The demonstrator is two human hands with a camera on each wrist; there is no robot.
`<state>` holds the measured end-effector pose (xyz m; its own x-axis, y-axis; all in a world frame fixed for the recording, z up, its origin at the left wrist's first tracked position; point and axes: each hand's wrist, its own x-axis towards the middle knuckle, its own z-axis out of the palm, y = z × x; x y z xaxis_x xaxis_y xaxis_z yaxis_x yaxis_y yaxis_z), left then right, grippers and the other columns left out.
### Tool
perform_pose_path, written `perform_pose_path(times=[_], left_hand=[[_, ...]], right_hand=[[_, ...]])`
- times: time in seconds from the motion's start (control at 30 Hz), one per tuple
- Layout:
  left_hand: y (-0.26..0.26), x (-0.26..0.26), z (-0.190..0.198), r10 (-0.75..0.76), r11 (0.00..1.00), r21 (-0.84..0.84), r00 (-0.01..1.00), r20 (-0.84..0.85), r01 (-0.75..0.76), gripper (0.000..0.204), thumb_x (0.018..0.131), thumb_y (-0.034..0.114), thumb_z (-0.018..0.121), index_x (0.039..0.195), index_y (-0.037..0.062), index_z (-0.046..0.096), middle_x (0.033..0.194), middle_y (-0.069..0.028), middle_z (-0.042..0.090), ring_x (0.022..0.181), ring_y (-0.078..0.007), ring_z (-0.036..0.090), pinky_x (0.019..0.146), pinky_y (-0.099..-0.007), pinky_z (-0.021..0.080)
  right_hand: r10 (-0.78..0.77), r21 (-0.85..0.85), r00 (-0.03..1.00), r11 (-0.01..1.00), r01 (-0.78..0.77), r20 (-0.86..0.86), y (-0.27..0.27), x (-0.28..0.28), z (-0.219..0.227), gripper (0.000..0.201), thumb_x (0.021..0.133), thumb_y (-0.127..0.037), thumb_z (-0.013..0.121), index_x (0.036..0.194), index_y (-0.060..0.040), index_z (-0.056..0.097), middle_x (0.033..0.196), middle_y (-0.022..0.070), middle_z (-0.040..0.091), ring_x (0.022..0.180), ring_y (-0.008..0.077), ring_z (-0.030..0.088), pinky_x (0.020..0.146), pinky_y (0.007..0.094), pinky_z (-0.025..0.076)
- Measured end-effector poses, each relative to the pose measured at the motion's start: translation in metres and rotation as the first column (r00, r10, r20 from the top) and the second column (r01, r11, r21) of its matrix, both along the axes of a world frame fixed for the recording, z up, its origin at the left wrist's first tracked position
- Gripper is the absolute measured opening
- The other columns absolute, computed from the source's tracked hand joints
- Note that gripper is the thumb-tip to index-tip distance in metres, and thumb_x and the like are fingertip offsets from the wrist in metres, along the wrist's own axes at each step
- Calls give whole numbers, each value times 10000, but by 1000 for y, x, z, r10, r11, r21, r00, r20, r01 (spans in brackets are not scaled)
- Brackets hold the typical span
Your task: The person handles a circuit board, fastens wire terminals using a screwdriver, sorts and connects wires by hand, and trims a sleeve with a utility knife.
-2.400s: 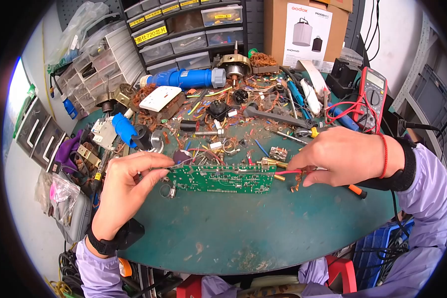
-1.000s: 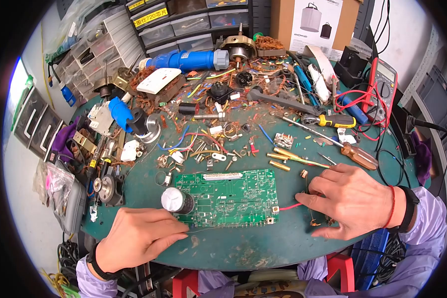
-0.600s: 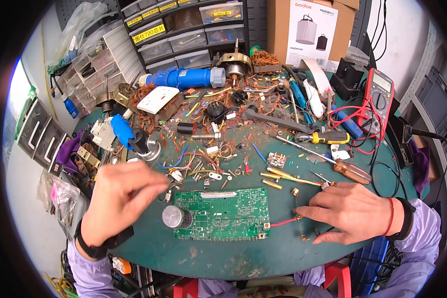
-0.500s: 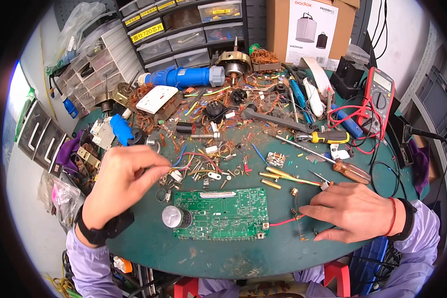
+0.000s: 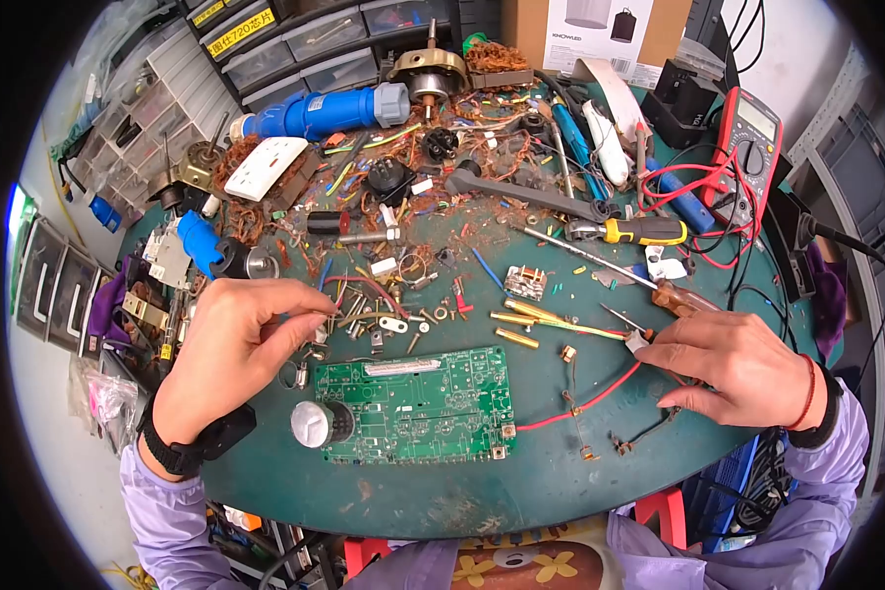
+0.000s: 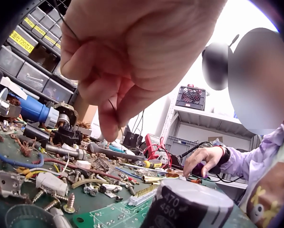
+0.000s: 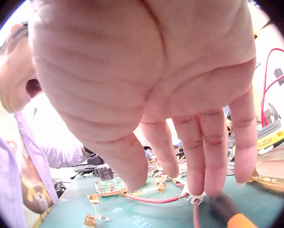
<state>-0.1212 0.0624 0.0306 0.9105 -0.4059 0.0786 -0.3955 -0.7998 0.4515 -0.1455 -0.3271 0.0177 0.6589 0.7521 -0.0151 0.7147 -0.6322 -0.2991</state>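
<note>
In the head view a green circuit board (image 5: 433, 393) lies flat on the table, with a large round capacitor (image 5: 312, 425) standing at its left end. Above and left of it, my left hand (image 5: 231, 344) pinches a thin dark wire (image 6: 112, 107) between thumb and finger. A red wire (image 5: 600, 398) runs from the board's right corner toward my right hand (image 5: 733, 364). That hand's fingers reach down, nearly straight, over a white piece (image 7: 192, 192) on the wire and a black-and-orange handle (image 7: 225, 211). Small copper-coloured parts (image 5: 568, 398) lie left of it.
Behind the board are loose screws (image 5: 364, 290), wires, brass pins (image 5: 521, 320) and a clear-handled screwdriver (image 5: 680, 298). Farther back lie a blue connector (image 5: 324, 113), a yellow-black handled tool (image 5: 644, 231) and a red multimeter (image 5: 747, 147). Drawers (image 5: 334, 44) stand behind.
The board was upright on its edge between the hands; now it lies flat, capacitor up. My left hand has lifted from its near left corner. My right hand has shifted right, off the copper-coloured parts.
</note>
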Motion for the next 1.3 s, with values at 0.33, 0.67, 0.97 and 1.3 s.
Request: perform_pose_path(times=[0.33,0.67,0.97,1.3], left_hand=[[0,52,27,30,997,-81,902,430,6,102,858,52,619,931,-1,667,680,-23,615,546,-47,487,502,-214,375],[-15,88,-17,-185,978,123,975,121,170,105,808,33,660,904,-8,644,818,-108,632,773,-222,605,698,-332,463],[-18,64,3,-160,987,0,978,133,162,151,767,58,702,898,-1,655,850,-108,638,831,-281,597,788,-351,452],[-43,25,16,-388,919,105,919,66,380,201,747,148,730,916,55,676,882,-73,667,846,-266,607,772,-369,409]], right_hand=[[5,-32,998,999,-4,59,13,17,7,349,715,-173,736,1032,-59,644,785,67,576,743,272,600,569,389,462],[196,31,977,979,-199,86,60,48,0,73,660,-64,613,711,-22,583,668,113,561,659,295,619,504,399,467],[139,-178,990,975,-132,29,93,67,-27,170,735,-171,698,699,-42,594,676,94,583,656,294,610,543,410,466],[79,-123,995,990,-70,68,91,59,-17,119,642,-120,669,651,-49,573,648,90,569,613,293,589,523,412,458]])
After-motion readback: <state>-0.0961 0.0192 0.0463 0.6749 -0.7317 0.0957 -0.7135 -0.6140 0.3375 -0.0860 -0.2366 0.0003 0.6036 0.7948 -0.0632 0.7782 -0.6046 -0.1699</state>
